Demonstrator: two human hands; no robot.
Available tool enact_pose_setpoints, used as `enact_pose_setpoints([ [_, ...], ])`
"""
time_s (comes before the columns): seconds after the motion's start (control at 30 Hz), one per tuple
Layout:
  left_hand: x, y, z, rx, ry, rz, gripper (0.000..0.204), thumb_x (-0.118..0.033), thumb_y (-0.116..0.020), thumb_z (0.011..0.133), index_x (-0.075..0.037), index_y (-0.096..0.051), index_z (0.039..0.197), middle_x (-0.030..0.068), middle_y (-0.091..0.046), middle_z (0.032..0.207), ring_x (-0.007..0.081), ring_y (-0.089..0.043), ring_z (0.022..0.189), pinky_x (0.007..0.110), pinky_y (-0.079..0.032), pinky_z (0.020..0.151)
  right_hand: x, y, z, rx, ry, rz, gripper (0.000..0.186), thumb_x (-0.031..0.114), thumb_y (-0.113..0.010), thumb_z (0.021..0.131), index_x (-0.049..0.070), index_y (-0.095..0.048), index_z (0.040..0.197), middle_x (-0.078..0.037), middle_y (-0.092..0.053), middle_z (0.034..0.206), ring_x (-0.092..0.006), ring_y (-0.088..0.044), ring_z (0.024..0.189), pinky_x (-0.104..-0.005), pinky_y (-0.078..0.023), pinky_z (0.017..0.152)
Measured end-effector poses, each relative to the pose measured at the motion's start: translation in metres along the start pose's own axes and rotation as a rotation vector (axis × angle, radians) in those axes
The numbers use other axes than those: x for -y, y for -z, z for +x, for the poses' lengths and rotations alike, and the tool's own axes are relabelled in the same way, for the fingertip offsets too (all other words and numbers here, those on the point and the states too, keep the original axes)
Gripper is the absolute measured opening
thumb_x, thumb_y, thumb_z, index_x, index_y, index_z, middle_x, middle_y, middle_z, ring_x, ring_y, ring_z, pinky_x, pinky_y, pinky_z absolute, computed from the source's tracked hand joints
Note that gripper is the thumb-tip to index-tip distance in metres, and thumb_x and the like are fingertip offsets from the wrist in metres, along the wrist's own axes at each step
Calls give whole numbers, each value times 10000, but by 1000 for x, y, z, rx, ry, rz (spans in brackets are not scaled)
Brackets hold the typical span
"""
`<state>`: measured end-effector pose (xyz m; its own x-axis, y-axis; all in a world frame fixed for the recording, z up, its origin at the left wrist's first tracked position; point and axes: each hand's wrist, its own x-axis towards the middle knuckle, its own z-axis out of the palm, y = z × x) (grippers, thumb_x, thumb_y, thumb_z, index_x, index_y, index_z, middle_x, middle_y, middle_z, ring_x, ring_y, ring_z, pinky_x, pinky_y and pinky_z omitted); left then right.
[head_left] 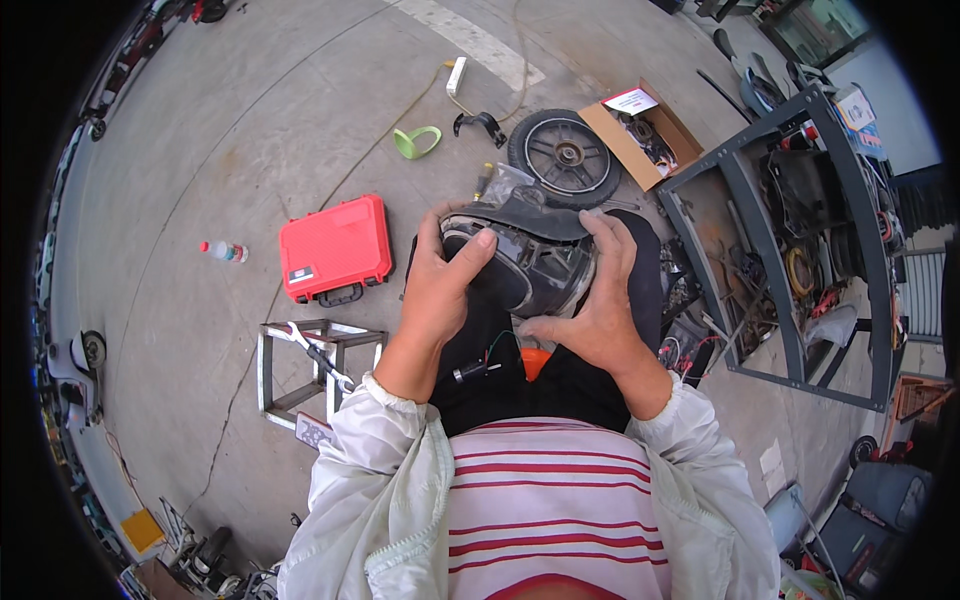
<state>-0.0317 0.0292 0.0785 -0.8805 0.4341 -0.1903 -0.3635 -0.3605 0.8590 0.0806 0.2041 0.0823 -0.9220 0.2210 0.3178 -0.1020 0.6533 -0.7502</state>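
Observation:
Above my lap I hold a scooter headlight unit [515, 262], a dark, dusty housing with a clear, glossy front. A loose-looking black plastic cover [530, 216] lies along its upper side. My left hand [440, 270] grips the left end, thumb on top. The right hand [600, 305] clasps the other end, with fingers over the cover's edge and thumb underneath. Below them, a small black cylinder with thin wires [476, 371] rests on my dark trousers beside an orange piece [536, 362]. What lies behind the housing is hidden.
Left of me are a red hard case [337, 248], a bottle [223, 251] and a metal frame stool [290, 390] with wrenches [318, 355]. Ahead lie a wheel [565, 155], an open carton [625, 148], a green ring [417, 142] and a power strip [457, 76]. A grey rack [780, 250] stands right.

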Motion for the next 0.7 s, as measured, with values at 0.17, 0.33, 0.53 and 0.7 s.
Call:
enact_pose_setpoints([
  [0.17, 3, 19, 9, 105, -11, -97, 461, -120, -687, 962, -27, -483, 1365, 76, -651, 1115, 132, -629, 1031, 302, -526, 901, -17, 20, 2, 184, 19, 140, 1196, 400, -988, 534, 103, -394, 1528, -205, -420, 1484, -410, -406, 1399, -466, -364, 1161],
  [0.33, 7, 26, 6, 224, 9, -189, 409, -248, -603, 1024, -70, -471, 1368, 93, -628, 1190, 168, -643, 1043, 332, -544, 916, -10, 31, 8, 91, 322, -51, 1058, 528, -933, 543, 95, -537, 1423, -182, -569, 1298, -374, -568, 1127, -461, -463, 960],
  [0.53, 18, 16, 3, 259, -1, -260, 457, -383, -598, 1021, -80, -467, 1335, 115, -620, 1188, 203, -646, 1068, 361, -565, 903, 1, 13, 7, -115, 377, 78, 873, 652, -802, 715, 16, -610, 1282, -212, -634, 1169, -367, -633, 990, -437, -502, 878],
  [0.7, 21, 2, -5, 138, -116, -135, 491, -471, -502, 1039, -63, -478, 1311, 138, -624, 1157, 212, -645, 1057, 381, -540, 944, 10, 2, -1, -259, 338, 167, 676, 587, -661, 894, -38, -666, 1152, -229, -674, 1093, -366, -668, 957, -401, -529, 850],
])
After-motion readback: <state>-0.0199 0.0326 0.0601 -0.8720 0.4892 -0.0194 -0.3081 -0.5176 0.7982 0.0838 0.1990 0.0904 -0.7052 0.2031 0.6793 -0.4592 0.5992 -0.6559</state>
